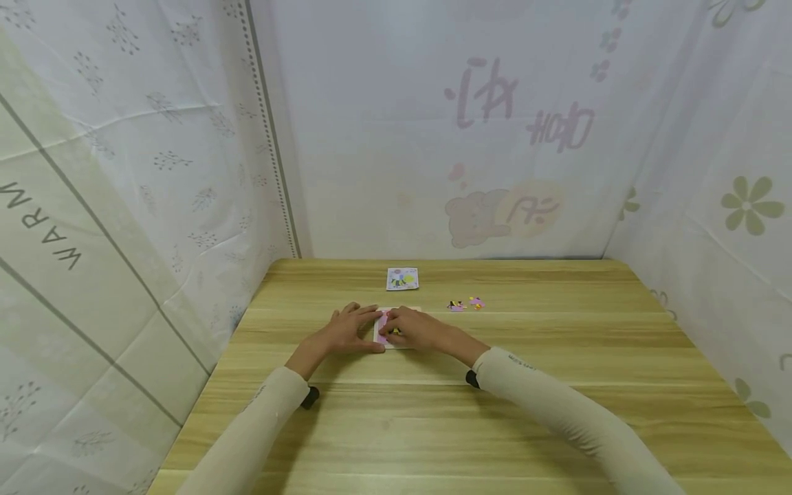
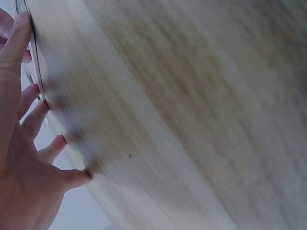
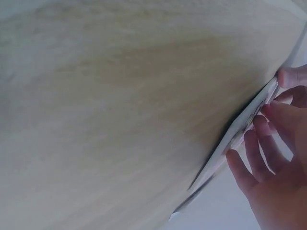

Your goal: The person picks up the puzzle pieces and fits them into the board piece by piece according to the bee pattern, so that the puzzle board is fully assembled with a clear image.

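A small flat jigsaw board (image 1: 379, 337) with a pink picture and pale border lies on the table under both hands. My left hand (image 1: 348, 328) rests at its left side, fingers spread and thumb along the near edge. In the left wrist view, the left hand (image 2: 33, 158) has its outer fingertips on the wood. My right hand (image 1: 416, 328) reaches over the board, its bent fingertips down on the picture. From the right wrist, the right hand (image 3: 276, 158) touches the board (image 3: 240, 127) with thumb and fingers; whether a piece is between them is hidden.
Loose pink, yellow and black jigsaw pieces (image 1: 456, 306) lie to the right of the board, with more pieces (image 1: 476, 302) beside them. Behind the board lies a square picture card (image 1: 402, 279). Printed curtains (image 1: 383, 137) hang around the wooden table (image 1: 383, 426).
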A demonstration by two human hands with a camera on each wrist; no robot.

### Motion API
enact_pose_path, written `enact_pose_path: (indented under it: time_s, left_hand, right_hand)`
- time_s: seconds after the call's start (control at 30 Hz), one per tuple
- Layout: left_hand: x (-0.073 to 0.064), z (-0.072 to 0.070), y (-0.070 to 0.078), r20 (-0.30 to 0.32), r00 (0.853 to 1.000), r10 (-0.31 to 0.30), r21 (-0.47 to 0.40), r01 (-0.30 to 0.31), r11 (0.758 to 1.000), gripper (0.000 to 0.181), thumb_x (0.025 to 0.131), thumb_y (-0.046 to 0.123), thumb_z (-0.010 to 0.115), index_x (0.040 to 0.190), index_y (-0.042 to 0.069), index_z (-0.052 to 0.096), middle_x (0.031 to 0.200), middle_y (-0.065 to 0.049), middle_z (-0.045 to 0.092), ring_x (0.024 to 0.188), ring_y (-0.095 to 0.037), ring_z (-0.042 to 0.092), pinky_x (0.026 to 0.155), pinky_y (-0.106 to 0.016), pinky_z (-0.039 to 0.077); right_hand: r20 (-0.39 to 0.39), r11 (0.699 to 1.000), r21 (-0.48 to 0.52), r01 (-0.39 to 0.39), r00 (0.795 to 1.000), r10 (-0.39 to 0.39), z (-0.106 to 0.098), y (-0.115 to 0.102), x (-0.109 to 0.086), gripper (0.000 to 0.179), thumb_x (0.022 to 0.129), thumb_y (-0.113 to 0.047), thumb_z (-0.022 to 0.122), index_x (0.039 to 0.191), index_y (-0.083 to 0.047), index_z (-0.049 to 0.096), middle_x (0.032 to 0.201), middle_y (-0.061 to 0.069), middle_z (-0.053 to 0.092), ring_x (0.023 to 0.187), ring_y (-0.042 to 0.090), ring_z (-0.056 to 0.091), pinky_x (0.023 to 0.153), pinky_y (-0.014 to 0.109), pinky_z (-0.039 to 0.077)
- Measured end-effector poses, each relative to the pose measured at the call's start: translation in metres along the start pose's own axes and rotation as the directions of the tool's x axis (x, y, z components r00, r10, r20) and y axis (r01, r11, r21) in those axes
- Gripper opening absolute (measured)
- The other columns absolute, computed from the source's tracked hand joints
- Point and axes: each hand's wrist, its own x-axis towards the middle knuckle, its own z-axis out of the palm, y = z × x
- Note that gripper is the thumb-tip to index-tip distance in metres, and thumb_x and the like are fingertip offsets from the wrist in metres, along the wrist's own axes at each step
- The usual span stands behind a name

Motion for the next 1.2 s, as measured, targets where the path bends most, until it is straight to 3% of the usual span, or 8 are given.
enact_pose_path:
  time_s: [0.27,0.6,0.93,1.2]
  left_hand:
    - [0.000,0.002,0.000,0.009,1.000,-0.003,0.009,0.003,1.000,0.089,0.089,0.059,0.076,0.158,0.013,0.045,0.167,-0.008,0.036,0.152,-0.047,0.025,0.112,-0.082,0.014]
    - [-0.002,-0.005,-0.003,0.044,0.999,0.015,0.009,-0.016,1.000,0.083,0.092,0.054,0.076,0.157,0.012,0.046,0.167,-0.012,0.035,0.149,-0.047,0.030,0.109,-0.084,0.018]
    - [0.000,-0.009,-0.004,0.032,0.999,0.006,-0.004,-0.006,1.000,0.088,0.091,0.051,0.078,0.159,0.009,0.041,0.163,-0.011,0.042,0.149,-0.044,0.031,0.114,-0.077,0.022]
    - [0.003,-0.008,-0.001,0.017,0.999,0.040,0.031,-0.040,0.999,0.082,0.092,0.049,0.078,0.155,0.007,0.048,0.164,-0.012,0.039,0.149,-0.045,0.033,0.114,-0.075,0.025]
  right_hand:
    - [-0.040,1.000,0.025,-0.019,0.999,0.020,0.006,-0.002,-0.002,0.016,0.101,-0.020,0.071,0.114,-0.012,0.076,0.119,0.000,0.069,0.112,0.019,0.062,0.099,0.039,0.052]
    - [-0.032,1.000,0.014,-0.008,0.999,0.009,0.007,-0.004,0.001,0.017,0.102,-0.021,0.071,0.115,-0.013,0.077,0.119,0.000,0.069,0.111,0.017,0.062,0.099,0.036,0.052]
    - [-0.033,0.999,0.004,-0.034,0.999,0.034,0.005,-0.002,0.003,0.017,0.101,-0.021,0.071,0.115,-0.014,0.077,0.118,-0.002,0.069,0.108,0.015,0.062,0.093,0.032,0.054]
    - [-0.040,0.999,-0.010,-0.040,0.998,0.040,0.006,0.002,-0.001,0.017,0.102,-0.023,0.071,0.115,-0.016,0.078,0.119,-0.002,0.069,0.112,0.015,0.062,0.096,0.032,0.053]
